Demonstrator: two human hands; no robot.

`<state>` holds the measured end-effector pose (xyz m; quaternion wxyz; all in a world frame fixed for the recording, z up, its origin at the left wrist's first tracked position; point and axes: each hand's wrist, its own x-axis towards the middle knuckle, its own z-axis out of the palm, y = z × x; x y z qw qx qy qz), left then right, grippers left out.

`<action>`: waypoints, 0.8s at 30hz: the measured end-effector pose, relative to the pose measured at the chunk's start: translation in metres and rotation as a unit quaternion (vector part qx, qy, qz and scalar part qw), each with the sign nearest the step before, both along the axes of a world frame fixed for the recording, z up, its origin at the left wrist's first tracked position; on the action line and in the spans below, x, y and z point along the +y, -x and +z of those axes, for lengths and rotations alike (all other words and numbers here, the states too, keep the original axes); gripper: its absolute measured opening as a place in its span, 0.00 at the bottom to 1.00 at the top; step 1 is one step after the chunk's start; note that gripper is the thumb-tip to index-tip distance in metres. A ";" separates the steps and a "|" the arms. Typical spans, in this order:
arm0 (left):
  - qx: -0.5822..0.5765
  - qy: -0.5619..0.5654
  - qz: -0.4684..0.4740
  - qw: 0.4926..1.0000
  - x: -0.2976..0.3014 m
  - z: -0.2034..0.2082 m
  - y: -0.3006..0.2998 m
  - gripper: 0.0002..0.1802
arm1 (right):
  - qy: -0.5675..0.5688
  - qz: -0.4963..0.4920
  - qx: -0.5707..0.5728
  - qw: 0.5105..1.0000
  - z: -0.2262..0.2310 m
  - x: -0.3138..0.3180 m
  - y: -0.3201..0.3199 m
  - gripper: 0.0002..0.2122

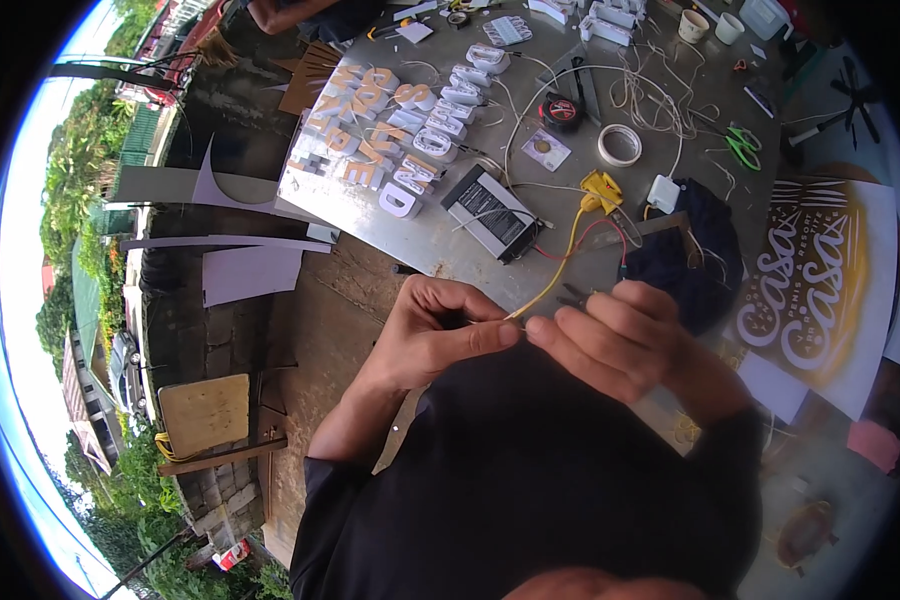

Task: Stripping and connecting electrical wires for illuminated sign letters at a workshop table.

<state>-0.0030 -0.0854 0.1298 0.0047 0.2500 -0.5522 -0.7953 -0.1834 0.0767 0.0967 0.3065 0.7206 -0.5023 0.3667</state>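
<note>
My left hand [448,335] is closed, pinching the end of a yellow cable [548,287] between thumb and forefinger in front of my chest. Close by, my right hand [618,340] is closed too, its fingertips meeting the cable end. Dark pointed tips of a small hand tool [572,294] poke out above its fingers; the rest is hidden, so its kind is unclear. The cable runs up to a yellow plug or socket piece [601,190] on the table. Beyond my hands lies a power supply box [492,212] with a dark label and wires.
Raised letter pieces [400,198] cover the left of the metal table [380,235]. A tape measure [560,112], a tape roll [619,146], green-handled scissors [743,148] and loose white wire [660,95] lie farther back. Dark cloth [715,250] is at right. Another person's arm [282,15] shows at top left.
</note>
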 end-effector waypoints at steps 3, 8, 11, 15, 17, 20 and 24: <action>0.039 0.068 0.014 0.997 0.002 -0.004 -0.001 0.03 | -0.054 0.028 -0.087 0.994 -0.003 -0.001 -0.007 0.06; 0.177 0.517 -0.039 0.836 -0.005 -0.003 0.002 0.14 | -0.227 0.109 -0.523 0.814 -0.004 -0.001 -0.018 0.04; 0.250 0.642 -0.038 0.724 -0.007 -0.004 0.005 0.16 | -0.326 0.164 -0.736 0.570 -0.010 -0.003 -0.019 0.03; 0.251 0.751 -0.055 0.608 -0.005 -0.005 0.002 0.15 | -0.364 0.223 -0.840 0.336 -0.034 -0.004 -0.020 0.05; 0.254 0.768 -0.059 0.585 -0.005 -0.008 0.002 0.15 | -0.383 0.216 -0.840 0.317 -0.044 -0.002 -0.017 0.04; 0.245 0.778 -0.073 0.574 -0.003 -0.011 0.000 0.16 | -0.404 0.216 -0.841 0.288 -0.055 -0.001 -0.018 0.06; 0.238 0.731 -0.081 0.635 -0.003 -0.012 0.001 0.15 | -0.412 0.218 -0.824 0.323 -0.054 0.002 -0.022 0.11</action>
